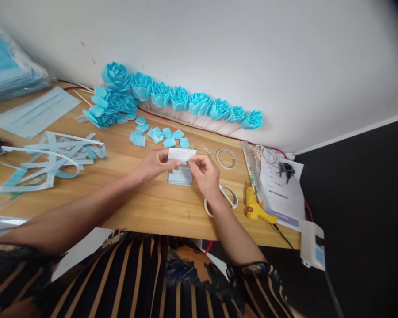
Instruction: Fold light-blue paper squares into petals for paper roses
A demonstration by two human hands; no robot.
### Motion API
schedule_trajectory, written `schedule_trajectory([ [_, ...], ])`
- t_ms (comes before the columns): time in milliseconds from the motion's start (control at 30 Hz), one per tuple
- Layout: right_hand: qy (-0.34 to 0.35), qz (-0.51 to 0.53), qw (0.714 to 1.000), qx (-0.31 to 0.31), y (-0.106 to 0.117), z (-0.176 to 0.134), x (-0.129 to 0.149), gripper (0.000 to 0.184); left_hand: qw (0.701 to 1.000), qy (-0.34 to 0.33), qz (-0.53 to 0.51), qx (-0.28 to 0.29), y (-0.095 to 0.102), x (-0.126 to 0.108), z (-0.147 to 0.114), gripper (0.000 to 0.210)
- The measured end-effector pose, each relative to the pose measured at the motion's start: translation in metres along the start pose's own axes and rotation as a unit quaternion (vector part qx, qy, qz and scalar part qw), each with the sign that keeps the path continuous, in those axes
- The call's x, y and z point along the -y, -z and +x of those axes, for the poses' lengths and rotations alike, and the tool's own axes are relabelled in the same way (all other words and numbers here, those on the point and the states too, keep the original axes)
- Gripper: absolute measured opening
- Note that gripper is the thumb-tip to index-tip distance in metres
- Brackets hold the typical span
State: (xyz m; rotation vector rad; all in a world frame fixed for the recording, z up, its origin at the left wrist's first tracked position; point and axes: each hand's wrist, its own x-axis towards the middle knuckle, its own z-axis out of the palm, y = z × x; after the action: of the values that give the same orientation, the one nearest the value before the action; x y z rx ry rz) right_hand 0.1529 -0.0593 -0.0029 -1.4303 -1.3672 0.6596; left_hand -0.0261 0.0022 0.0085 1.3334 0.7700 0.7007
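Observation:
Between my two hands is a white rectangular piece of mask fabric [181,154], with a small bit of blue showing near its lower edge. My left hand [157,165] pinches its left end, thumb along the bottom. At the right end, the fingertips of my right hand [205,172] are closed on it. Just below lies a stack of pale blue fabric pieces [180,176], partly covered by my fingers. White-handled scissors [230,196] lie partly under my right wrist. Several folded blue petals [169,142] are scattered beyond my hands.
Blue fabric roses [199,104] on sticks line the wall. Cut strips [59,154] and a flat mask [36,111] lie left, near bagged masks [9,66]. Rolls of tape [226,159], a yellow glue gun [254,205], papers [281,194] and keys [286,170] are right.

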Motion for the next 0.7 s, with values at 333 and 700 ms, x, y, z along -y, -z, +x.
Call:
schedule_trajectory([
  [333,-0.005,0.017,0.999,0.048,-0.001,0.0,-0.009,0.042,0.998,-0.041,-0.033,-0.041,0.001,0.009,0.006,0.033],
  [700,0.017,-0.042,0.996,0.083,-0.001,-0.002,-0.012,0.048,0.994,-0.092,0.003,-0.055,-0.004,0.013,0.002,0.036],
])
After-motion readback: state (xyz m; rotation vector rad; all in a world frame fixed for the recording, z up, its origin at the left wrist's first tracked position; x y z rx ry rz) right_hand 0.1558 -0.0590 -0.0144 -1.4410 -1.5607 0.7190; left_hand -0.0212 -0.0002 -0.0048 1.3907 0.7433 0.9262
